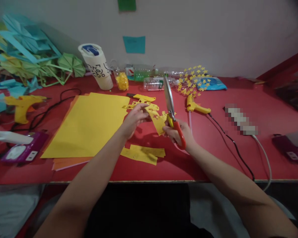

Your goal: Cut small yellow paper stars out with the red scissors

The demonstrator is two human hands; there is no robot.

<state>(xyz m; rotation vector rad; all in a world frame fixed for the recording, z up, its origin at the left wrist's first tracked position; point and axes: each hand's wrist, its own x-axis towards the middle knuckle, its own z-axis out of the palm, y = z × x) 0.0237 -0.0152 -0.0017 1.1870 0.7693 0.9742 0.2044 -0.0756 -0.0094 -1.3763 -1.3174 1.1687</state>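
Between both hands is a yellow paper strip point(159, 125) with star-shaped cut-outs near its upper end. My left hand point(137, 119) pinches that upper end. In my right hand point(180, 132) are red-handled scissors point(169, 97), blades pointing up, while its fingertips also touch the strip's lower corner. Beneath them on the red table lie more yellow strips point(144, 153). Cut paper scraps point(144, 105) and small yellow stars point(164, 115) lie just behind my hands, with a yellow utility knife point(142, 97) beyond.
A stack of yellow sheets point(86, 125) lies left. Glue guns point(195, 106) with cords rest on both sides. Behind stand a white tumbler point(96, 67), a cup of yellow pieces point(122, 80), plastic bottles point(154, 83) and a cluster of yellow stars point(192, 79). Folded paper point(27, 49) fills the back left.
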